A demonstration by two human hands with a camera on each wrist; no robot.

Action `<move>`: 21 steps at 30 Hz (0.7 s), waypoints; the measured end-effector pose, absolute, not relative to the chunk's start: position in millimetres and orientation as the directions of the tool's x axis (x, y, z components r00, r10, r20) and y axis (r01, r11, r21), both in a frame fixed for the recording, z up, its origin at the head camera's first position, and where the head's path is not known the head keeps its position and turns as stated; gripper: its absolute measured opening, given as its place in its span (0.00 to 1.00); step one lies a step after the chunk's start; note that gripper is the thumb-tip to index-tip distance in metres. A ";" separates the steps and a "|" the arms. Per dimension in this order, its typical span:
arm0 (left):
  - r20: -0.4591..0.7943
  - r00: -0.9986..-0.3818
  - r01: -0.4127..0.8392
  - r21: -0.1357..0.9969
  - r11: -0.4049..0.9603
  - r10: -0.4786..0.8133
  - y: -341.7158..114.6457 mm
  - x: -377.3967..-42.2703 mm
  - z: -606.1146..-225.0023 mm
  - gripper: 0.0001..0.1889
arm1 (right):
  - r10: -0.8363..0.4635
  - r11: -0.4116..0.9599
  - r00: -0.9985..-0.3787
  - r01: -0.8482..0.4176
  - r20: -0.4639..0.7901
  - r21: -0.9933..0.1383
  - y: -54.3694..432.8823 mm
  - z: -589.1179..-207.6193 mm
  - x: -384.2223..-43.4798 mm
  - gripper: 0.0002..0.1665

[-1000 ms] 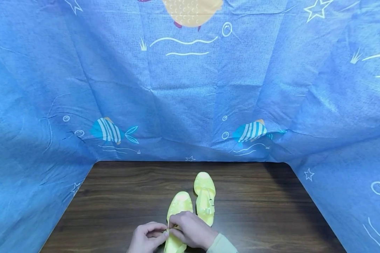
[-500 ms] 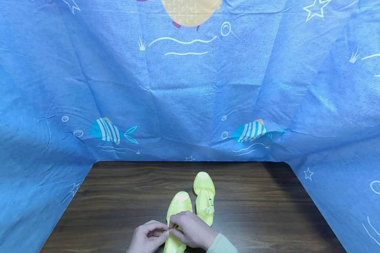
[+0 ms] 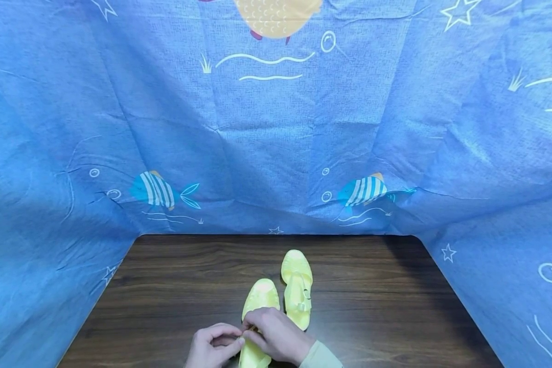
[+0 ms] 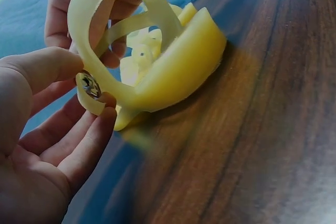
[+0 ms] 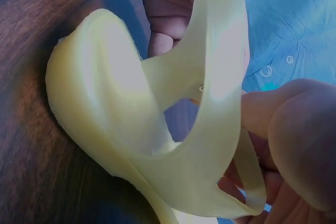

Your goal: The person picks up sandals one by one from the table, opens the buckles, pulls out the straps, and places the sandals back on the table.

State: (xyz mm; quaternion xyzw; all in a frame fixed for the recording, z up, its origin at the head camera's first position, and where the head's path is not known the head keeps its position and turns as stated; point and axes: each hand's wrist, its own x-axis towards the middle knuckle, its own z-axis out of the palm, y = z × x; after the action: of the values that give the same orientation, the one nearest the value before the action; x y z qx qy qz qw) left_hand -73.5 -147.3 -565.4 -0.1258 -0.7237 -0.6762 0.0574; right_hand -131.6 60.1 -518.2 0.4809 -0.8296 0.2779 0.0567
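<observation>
A pale yellow jelly sandal (image 3: 262, 296) lies toe-forward at the table's near side, and both hands are at its strap on the left. My left hand (image 3: 213, 343) pinches the strap by its small metal buckle (image 4: 91, 86), thumb on one side and fingertips on the other. From the right, my right hand (image 3: 278, 332) reaches across the sandal and holds the strap between thumb and fingers. In the right wrist view the heel cup and ankle strap (image 5: 223, 77) fill the middle, partly hiding the fingers. The matching sandal (image 3: 296, 271) stands just right and farther back, its side buckle visible.
The dark wood-grain table (image 3: 372, 306) has rounded far corners. A blue fabric sheet (image 3: 267, 153) printed with fish and stars hangs behind it and along both sides.
Both hands have shifted very slightly left at the strap, still gripping it. The two sandals stay where they were.
</observation>
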 end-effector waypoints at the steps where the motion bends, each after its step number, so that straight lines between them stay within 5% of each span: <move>1: 0.264 -0.959 0.269 0.962 0.043 0.100 -147.3 -73.6 -567.2 0.07 | -0.766 0.383 -0.530 -0.830 0.363 -0.405 60.1 -518.2 -131.6 0.05; 14: 0.373 -0.925 0.376 0.926 0.042 0.066 -145.9 -73.2 -574.4 0.08 | -0.763 0.360 -0.518 -0.838 0.388 -0.410 61.7 -521.2 -131.6 0.05; 21: 0.379 -0.925 0.379 0.925 -0.004 0.041 -147.4 -72.2 -577.7 0.09 | -0.697 0.386 -0.576 -0.803 0.427 -0.454 71.7 -517.0 -137.9 0.07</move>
State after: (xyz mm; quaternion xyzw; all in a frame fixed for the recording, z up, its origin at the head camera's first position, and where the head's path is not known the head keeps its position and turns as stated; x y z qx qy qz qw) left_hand -72.2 -147.4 -577.7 -0.1509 -0.6949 -0.6924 0.1221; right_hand -137.9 71.7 -517.0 0.4529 -0.8282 0.3195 0.0831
